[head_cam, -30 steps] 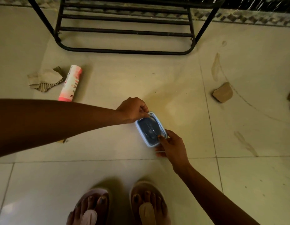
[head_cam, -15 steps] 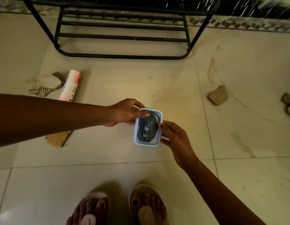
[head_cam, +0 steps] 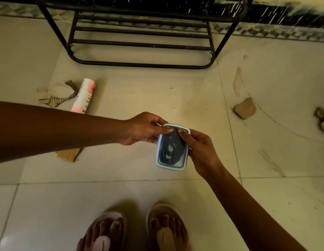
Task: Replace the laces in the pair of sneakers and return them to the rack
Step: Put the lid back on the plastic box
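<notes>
While both hands hold it above the tiled floor point(head_cam: 121, 169), the small blue-rimmed box point(head_cam: 173, 147) sits between the fingers, its dark contents too dim to identify. The left hand point(head_cam: 143, 129) pinches the far left corner, thumb on top. The right hand point(head_cam: 199, 149) grips the right edge, thumb on the lid. Beyond the fingers stands the black rack point(head_cam: 139, 65); left of them lies 1 pink-and-white tube point(head_cam: 83, 96).
</notes>
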{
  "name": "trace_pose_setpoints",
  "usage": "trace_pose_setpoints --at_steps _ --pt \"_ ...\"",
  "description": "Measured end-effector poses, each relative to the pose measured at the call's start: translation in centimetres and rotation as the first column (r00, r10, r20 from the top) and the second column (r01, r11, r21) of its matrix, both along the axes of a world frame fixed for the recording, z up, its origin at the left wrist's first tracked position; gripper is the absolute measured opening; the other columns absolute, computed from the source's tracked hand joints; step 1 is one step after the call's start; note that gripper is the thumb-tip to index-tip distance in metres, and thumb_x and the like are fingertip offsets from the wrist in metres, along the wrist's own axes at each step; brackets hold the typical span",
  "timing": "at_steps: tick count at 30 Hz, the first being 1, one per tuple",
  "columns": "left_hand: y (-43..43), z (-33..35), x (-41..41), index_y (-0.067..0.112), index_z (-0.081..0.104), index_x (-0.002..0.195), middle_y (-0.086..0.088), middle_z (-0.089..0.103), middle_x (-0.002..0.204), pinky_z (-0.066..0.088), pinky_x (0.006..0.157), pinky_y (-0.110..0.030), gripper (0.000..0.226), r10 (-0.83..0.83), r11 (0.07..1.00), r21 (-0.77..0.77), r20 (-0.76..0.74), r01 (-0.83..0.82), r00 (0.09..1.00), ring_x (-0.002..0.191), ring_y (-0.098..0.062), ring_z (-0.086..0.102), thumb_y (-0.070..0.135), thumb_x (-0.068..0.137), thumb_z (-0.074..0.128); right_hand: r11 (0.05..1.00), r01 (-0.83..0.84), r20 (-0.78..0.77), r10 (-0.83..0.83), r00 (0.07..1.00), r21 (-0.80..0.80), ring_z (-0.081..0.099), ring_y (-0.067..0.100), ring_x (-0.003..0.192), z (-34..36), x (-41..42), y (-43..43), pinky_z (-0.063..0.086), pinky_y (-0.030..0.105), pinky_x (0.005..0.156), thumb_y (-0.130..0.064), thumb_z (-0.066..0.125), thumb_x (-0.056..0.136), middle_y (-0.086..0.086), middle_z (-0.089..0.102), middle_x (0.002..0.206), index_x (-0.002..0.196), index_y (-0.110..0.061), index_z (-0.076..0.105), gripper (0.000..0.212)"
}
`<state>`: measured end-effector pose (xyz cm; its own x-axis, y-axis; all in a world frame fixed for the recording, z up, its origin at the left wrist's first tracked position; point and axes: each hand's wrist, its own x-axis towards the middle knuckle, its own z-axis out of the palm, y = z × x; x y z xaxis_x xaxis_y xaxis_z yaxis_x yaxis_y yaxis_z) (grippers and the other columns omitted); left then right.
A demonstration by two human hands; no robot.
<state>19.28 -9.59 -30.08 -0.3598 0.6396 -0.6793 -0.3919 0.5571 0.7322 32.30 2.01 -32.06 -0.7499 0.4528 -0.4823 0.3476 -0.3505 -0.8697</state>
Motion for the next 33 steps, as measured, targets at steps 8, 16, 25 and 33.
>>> trace_pose_setpoints --at_steps 8,16,25,33 --pt "-0.6 0.2 0.3 -0.002 0.059 0.111 -0.015 0.069 0.106 0.057 0.081 -0.029 0.031 -0.007 0.998 -0.058 0.106 0.013 0.994 0.098 -0.023 0.067 0.014 0.085 0.064 0.997 -0.053 0.043 0.056 0.998 -0.065 0.071 0.016 0.079 0.8 0.2 0.9 0.058 0.028 0.07 -0.015 0.063 0.086 0.007 0.072 0.091 0.103 -0.008 0.065 0.019" --pt "-1.2 0.4 0.3 -0.001 0.06 0.106 -0.014 0.07 0.101 0.057 0.08 -0.028 0.027 -0.022 0.997 -0.068 -0.035 0.019 0.999 0.093 -0.02 0.068 0.016 0.085 0.065 0.994 -0.092 0.065 0.096 0.993 -0.06 0.07 0.023 0.076 0.7 0.3 0.6 0.059 0.029 0.067 -0.002 0.065 0.082 0.017 0.071 0.09 0.091 -0.002 0.067 0.01" --pt "-1.2 0.5 1.0 0.002 0.06 0.102 -0.011 0.068 0.1 0.056 0.077 -0.024 0.021 0.024 0.997 -0.073 0.078 -0.019 0.997 0.089 -0.017 0.067 0.011 0.084 0.064 0.991 -0.091 0.1 0.101 0.99 -0.097 0.07 0.02 0.084 0.8 0.2 1.0 0.058 0.027 0.071 -0.013 0.068 0.082 0.012 0.071 0.098 0.104 -0.005 0.064 0.023" --pt "-0.7 0.7 1.0 -0.002 0.059 0.104 -0.012 0.066 0.097 0.056 0.075 -0.025 0.023 0.028 0.998 -0.058 -0.035 -0.03 0.999 0.086 -0.019 0.067 0.01 0.084 0.064 0.994 -0.095 0.118 0.1 0.988 -0.048 0.067 0.022 0.08 0.5 0.1 0.8 0.054 0.025 0.066 0.001 0.068 0.076 0.013 0.07 0.091 0.089 -0.003 0.067 0.014"
